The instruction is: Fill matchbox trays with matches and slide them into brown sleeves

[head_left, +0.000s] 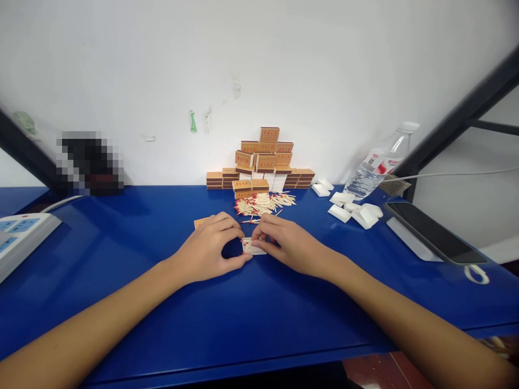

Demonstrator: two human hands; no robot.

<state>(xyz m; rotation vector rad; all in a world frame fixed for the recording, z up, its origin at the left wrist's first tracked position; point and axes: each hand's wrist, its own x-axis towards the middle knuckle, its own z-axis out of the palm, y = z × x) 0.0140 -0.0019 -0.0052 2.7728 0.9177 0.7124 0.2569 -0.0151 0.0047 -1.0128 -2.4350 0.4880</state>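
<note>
- Left hand (214,246) curves in a wide C around the left end of a small white match tray (259,253), thumb at the near edge and fingertips at the far edge, apparently holding it steady.
- Right hand (294,243) reaches over the tray's other end with thumb and fingers drawn narrow; whether it pinches a match, I cannot tell.
- Inside the tray, red-tipped matches (246,246) show at the left end, so it looks at least partly filled; the right hand hides the rest.
- Outside it, a large heap of loose matches (259,205) lies beyond the hands, so plenty seems unboxed.
- Behind that heap, matchboxes (267,162) stand stacked by the wall (324,65) and look already put together.
- Several white trays (367,216) lie to the right, well apart from both hands, not yet fitted into boxes.
- 1 orange box piece (200,222) sits just beyond the left hand, partly covered by it.
- As for position, the match tray rests on the blue desk (203,324) between the 2 hands, directly under the right fingertips.
</note>
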